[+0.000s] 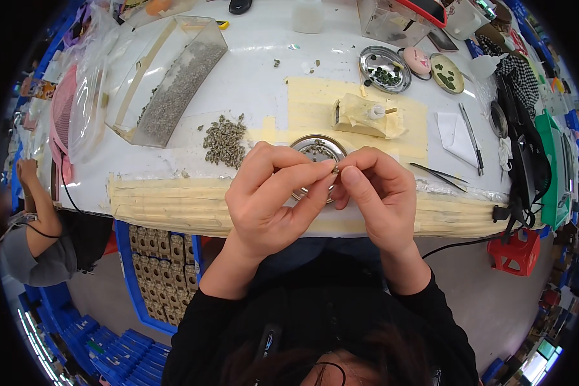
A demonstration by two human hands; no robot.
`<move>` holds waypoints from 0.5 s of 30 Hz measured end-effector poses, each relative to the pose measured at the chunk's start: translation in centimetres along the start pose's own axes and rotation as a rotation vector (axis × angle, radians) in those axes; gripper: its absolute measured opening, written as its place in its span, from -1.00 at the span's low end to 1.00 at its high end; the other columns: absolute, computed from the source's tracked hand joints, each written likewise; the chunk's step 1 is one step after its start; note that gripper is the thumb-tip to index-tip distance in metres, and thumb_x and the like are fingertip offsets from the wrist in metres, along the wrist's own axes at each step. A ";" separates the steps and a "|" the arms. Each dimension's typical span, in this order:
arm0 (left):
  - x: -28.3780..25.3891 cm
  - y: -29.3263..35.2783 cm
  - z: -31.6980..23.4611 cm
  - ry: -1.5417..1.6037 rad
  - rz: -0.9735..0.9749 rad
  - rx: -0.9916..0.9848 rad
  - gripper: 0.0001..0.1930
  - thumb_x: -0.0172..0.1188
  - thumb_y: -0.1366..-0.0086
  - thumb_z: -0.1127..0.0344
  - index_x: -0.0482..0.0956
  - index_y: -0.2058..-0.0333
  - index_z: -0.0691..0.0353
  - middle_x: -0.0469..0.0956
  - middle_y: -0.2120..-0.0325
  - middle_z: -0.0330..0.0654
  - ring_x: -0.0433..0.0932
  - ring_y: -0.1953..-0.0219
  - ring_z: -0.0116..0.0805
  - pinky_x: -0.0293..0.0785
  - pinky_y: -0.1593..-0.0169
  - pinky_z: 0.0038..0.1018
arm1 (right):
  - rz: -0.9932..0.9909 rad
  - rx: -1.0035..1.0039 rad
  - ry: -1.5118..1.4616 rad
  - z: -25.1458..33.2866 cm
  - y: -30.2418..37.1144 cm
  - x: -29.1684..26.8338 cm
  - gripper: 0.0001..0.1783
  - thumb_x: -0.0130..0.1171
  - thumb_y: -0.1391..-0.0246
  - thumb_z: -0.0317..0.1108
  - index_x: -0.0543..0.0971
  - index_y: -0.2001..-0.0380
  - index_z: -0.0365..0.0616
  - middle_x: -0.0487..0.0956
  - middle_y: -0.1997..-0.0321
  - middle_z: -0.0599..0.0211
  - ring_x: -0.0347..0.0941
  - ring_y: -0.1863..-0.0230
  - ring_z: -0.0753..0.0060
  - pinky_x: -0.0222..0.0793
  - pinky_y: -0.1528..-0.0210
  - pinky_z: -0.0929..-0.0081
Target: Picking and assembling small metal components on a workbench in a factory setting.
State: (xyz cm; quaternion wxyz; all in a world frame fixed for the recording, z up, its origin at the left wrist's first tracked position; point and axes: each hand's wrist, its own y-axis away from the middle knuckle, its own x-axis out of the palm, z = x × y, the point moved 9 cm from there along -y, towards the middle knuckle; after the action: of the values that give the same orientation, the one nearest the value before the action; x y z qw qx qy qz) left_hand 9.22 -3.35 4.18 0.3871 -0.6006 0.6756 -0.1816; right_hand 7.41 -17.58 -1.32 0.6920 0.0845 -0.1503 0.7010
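Observation:
My left hand (267, 196) and my right hand (385, 196) meet over a round metal dish (315, 137), fingertips nearly touching. Between the pinched fingers of both hands is a tiny greyish-green piece (336, 169), mostly covered by the fingertips. The dish beneath holds several similar small bits, and my hands hide much of it. Left of the dish, a loose pile of small grey-green pieces (225, 139) lies on the white table. A tape-covered block (360, 116) with a small white part and a thin stick on top stands behind my right hand.
At the back left, a clear bin (186, 80) holds many grey pieces. Tweezers (441, 175), a pen-like tool (471, 138) and a white cloth (455, 138) lie at right. Farther back is a metal dish of dark green bits (385, 69). A blue crate (145, 283) stands below the padded table edge (174, 206).

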 end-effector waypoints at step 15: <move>0.2 -0.3 -0.2 -0.005 0.023 0.003 -0.75 0.42 0.06 0.60 0.70 0.34 0.24 0.54 0.48 -0.24 0.45 0.50 -0.39 0.32 0.45 -0.53 | -0.291 -0.401 0.567 6.1 0.2 -2.9 -0.93 0.22 -0.15 -0.54 0.58 0.28 -0.28 0.56 0.33 0.37 0.41 0.41 0.66 0.35 0.35 0.67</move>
State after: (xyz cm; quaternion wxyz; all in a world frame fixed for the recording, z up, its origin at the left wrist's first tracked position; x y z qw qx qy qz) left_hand 9.28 -3.66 4.40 0.3918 -0.5928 0.6811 -0.1767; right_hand 6.72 -22.33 3.48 0.8011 -0.2299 -0.0734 0.5477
